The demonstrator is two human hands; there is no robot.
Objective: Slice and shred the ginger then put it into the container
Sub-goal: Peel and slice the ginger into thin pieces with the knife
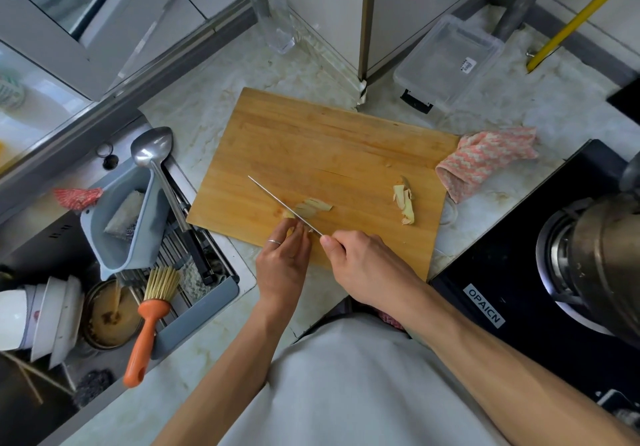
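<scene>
A wooden cutting board lies on the pale counter. Near its front edge lie several thin ginger slices, fanned out to the right of the knife. My right hand grips the knife's handle, with the blade seen edge-on and pointing away to the left. My left hand holds the ginger piece with curled fingertips just left of the blade. A small heap of ginger peelings lies at the board's right side. The clear plastic container stands at the back right.
A sink with a grey rack, ladle, orange brush and bowls lies left of the board. A black gas stove with a metal pot is on the right. A pink cloth touches the board's right edge. A tall glass stands behind.
</scene>
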